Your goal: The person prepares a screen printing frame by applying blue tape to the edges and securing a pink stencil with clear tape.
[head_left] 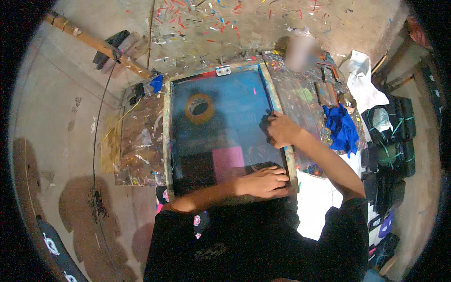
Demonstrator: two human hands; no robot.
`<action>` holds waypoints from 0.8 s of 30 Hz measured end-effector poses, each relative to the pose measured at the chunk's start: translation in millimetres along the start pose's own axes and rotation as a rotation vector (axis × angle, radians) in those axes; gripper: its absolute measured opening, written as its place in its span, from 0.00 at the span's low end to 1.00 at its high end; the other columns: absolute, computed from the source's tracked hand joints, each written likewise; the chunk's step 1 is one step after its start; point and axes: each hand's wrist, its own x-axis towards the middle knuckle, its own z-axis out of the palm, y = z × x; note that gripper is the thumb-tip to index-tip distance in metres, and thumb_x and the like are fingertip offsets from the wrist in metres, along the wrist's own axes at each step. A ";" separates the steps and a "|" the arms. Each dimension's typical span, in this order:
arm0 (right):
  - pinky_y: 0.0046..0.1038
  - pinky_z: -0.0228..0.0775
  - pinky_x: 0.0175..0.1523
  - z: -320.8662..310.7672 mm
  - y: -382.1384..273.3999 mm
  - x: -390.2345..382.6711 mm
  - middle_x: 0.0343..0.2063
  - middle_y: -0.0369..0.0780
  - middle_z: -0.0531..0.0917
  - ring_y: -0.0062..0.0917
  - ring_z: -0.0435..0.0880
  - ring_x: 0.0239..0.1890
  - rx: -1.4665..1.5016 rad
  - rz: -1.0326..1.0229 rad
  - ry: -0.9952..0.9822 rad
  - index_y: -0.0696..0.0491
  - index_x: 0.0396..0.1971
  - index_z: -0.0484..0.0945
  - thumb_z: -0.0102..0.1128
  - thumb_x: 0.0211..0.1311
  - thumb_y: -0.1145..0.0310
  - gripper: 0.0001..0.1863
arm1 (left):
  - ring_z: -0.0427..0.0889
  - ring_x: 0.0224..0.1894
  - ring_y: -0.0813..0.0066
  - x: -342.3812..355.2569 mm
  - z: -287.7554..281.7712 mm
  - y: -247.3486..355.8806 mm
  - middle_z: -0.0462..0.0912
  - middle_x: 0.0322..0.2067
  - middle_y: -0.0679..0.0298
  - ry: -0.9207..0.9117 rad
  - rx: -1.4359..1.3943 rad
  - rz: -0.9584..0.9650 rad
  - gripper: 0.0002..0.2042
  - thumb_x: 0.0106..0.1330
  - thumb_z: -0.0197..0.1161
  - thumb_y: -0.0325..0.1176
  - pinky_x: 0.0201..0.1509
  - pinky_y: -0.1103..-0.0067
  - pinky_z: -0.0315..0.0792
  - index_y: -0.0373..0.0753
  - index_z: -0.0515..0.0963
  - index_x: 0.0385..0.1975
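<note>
A screen-printing frame [275, 89] with pale wooden sides and a blue mesh lies in front of me. My right hand [283, 129] is closed on a crumpled dark cloth [266, 126] at the right side of the mesh. Across the near end reaches my left arm; my left hand [266, 182] lies palm down by the near right corner, fingers stretched toward the frame's side. What is under its palm is hidden. On the mesh sits a roll of tape [209, 112]. A pink rectangle [227, 162] shows near the left hand.
A metal hinge clamp [223, 71] grips the frame's far edge. The paint-stained table [141, 157] carries a blue cloth [341, 128] at right and a blue scrap [156, 83] at left. Dark bundles [401, 127] tied with green string stand at right. A wooden bar [101, 45] is at far left.
</note>
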 end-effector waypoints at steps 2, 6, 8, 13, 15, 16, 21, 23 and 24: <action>0.36 0.58 0.62 5.8 8.3 1.0 0.28 0.40 0.84 0.34 0.78 0.47 0.003 -0.018 0.074 0.53 0.20 0.84 0.61 0.40 0.52 0.17 | 0.73 0.51 0.60 1.8 2.1 -0.2 0.76 0.42 0.58 0.053 -0.005 0.018 0.15 0.69 0.53 0.42 0.54 0.64 0.66 0.34 0.76 0.41; 0.39 0.63 0.57 -15.2 21.5 4.6 0.28 0.44 0.84 0.37 0.81 0.43 -0.004 0.001 0.086 0.54 0.23 0.84 0.64 0.41 0.52 0.19 | 0.75 0.49 0.59 2.3 2.5 -5.1 0.78 0.42 0.56 0.065 -0.079 0.050 0.15 0.70 0.52 0.41 0.56 0.66 0.67 0.33 0.76 0.39; 0.38 0.58 0.62 -13.3 32.6 10.7 0.30 0.40 0.84 0.35 0.76 0.48 0.038 0.108 0.133 0.55 0.21 0.84 0.62 0.43 0.58 0.14 | 0.76 0.47 0.58 3.6 7.4 -8.9 0.78 0.40 0.56 0.096 -0.129 0.094 0.16 0.71 0.52 0.41 0.55 0.67 0.69 0.31 0.77 0.38; 0.41 0.60 0.61 -44.2 35.4 34.3 0.38 0.44 0.82 0.38 0.75 0.51 0.234 0.177 0.230 0.56 0.35 0.83 0.64 0.45 0.62 0.17 | 0.80 0.46 0.55 3.7 -8.7 -1.5 0.80 0.44 0.52 0.234 -0.541 -0.110 0.16 0.71 0.54 0.40 0.54 0.66 0.71 0.33 0.77 0.46; 0.42 0.61 0.61 -51.6 28.7 52.8 0.43 0.46 0.81 0.40 0.74 0.53 0.300 0.213 0.266 0.56 0.43 0.81 0.65 0.46 0.64 0.21 | 0.80 0.45 0.54 -7.1 -30.9 -1.1 0.81 0.44 0.51 0.319 -0.361 -0.143 0.16 0.69 0.56 0.40 0.54 0.66 0.72 0.34 0.76 0.48; 0.42 0.61 0.62 -50.0 26.5 60.5 0.48 0.47 0.78 0.41 0.73 0.56 0.317 0.235 0.382 0.55 0.49 0.77 0.67 0.45 0.66 0.27 | 0.81 0.45 0.54 -12.4 -44.2 -5.3 0.81 0.44 0.50 0.382 -0.200 -0.142 0.16 0.68 0.58 0.40 0.53 0.66 0.73 0.36 0.76 0.49; 0.40 0.61 0.64 -42.5 7.7 137.6 0.62 0.46 0.69 0.43 0.68 0.62 0.403 0.147 0.509 0.54 0.62 0.65 0.73 0.42 0.66 0.43 | 0.72 0.56 0.52 -105.4 -125.7 -60.3 0.74 0.52 0.49 0.691 0.701 -0.735 0.26 0.56 0.66 0.41 0.65 0.59 0.60 0.31 0.73 0.52; 0.39 0.60 0.65 -36.6 6.7 158.5 0.62 0.46 0.69 0.42 0.68 0.62 0.421 0.130 0.519 0.54 0.61 0.68 0.73 0.42 0.65 0.41 | 0.67 0.61 0.49 -135.4 -134.0 -87.6 0.71 0.56 0.47 0.631 0.769 -0.810 0.29 0.55 0.65 0.42 0.69 0.55 0.52 0.34 0.71 0.56; 0.38 0.60 0.65 -33.3 4.3 167.5 0.62 0.46 0.70 0.42 0.67 0.63 0.448 0.099 0.525 0.55 0.59 0.70 0.74 0.42 0.64 0.39 | 0.64 0.65 0.46 -147.9 -131.9 -100.0 0.69 0.60 0.46 0.540 0.700 -0.874 0.31 0.55 0.64 0.43 0.72 0.51 0.46 0.38 0.69 0.60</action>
